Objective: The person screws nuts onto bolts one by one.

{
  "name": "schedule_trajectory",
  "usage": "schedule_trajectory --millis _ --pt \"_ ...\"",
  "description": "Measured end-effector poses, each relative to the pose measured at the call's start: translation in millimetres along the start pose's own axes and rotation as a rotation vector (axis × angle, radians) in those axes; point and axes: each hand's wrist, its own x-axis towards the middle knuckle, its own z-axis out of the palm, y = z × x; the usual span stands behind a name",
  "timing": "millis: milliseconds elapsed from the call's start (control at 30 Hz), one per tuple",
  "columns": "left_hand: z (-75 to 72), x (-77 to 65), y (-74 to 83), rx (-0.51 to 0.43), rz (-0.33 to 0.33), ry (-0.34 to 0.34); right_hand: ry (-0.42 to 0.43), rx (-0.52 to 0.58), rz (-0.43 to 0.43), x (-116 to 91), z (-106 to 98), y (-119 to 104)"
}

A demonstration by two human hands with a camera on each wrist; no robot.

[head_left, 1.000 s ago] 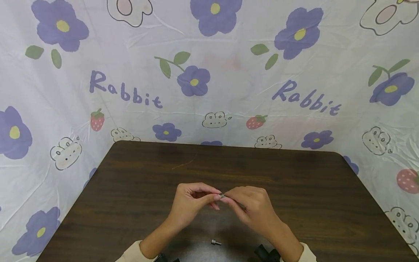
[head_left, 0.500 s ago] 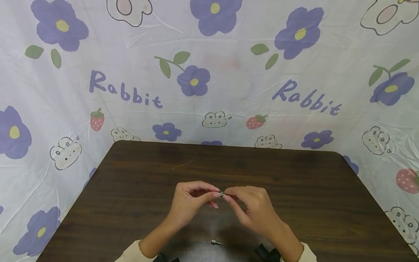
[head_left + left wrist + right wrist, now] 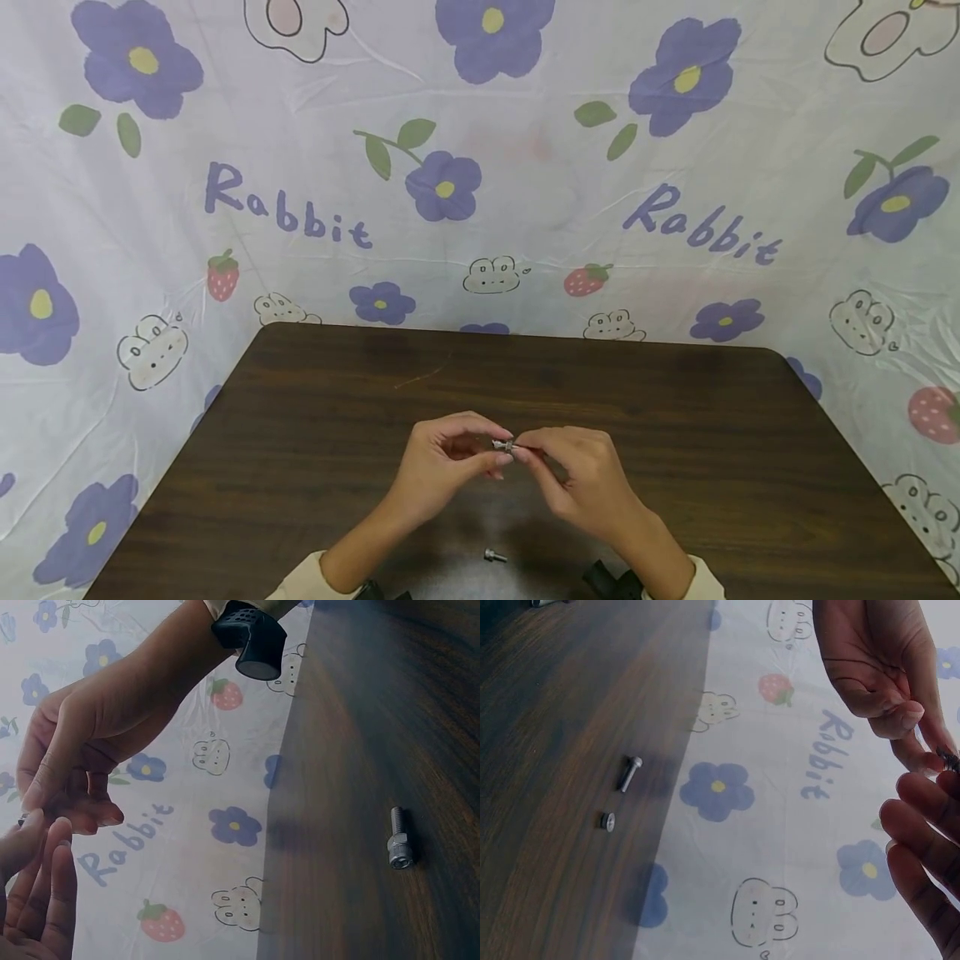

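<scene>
Over the middle of the table, a small metal bolt (image 3: 497, 444) lies sideways between my hands, with a nut (image 3: 508, 447) around it. My right hand (image 3: 581, 471) pinches its right end between thumb and forefinger. The left hand (image 3: 435, 458) has its thumb and forefinger either side of the nut, so the bolt's left end shows between them. In the right wrist view, dark thread (image 3: 948, 759) shows at the fingertips. Another bolt (image 3: 495, 555) lies on the table below the hands. The left wrist view shows a socket-head bolt (image 3: 399, 838) carrying a nut.
The right wrist view shows a bolt (image 3: 631, 773) and a small round metal piece (image 3: 607, 821) on the dark wooden table (image 3: 337, 383). Black wrist devices (image 3: 611, 579) sit at the cuffs. A printed cloth (image 3: 525, 167) hangs behind the table.
The left thumb and forefinger have spread apart and shifted slightly right, uncovering the bolt's left end. The right hand keeps its pinch in nearly the same place. The bolt on the table is unmoved.
</scene>
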Motion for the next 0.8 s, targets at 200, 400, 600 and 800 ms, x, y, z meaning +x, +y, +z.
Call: schedule_trajectory --millis 200,400,600,800 --pt "0.3 0.5 0.0 0.023 -0.019 0.002 0.003 -0.010 -0.005 -1.0 0.4 -0.1" --pt "-0.2 -0.5 0.4 0.086 -0.101 0.009 0.008 -0.016 -0.017 -1.6 1.1 0.0" --pt "-1.1 1.1 0.7 0.038 -0.112 0.029 0.006 -0.027 -0.020 -1.3 1.8 0.3" --pt "-2.7 2.0 -0.6 0.046 -0.047 -0.037 0.009 -0.030 -0.007 -1.5 1.2 0.6"
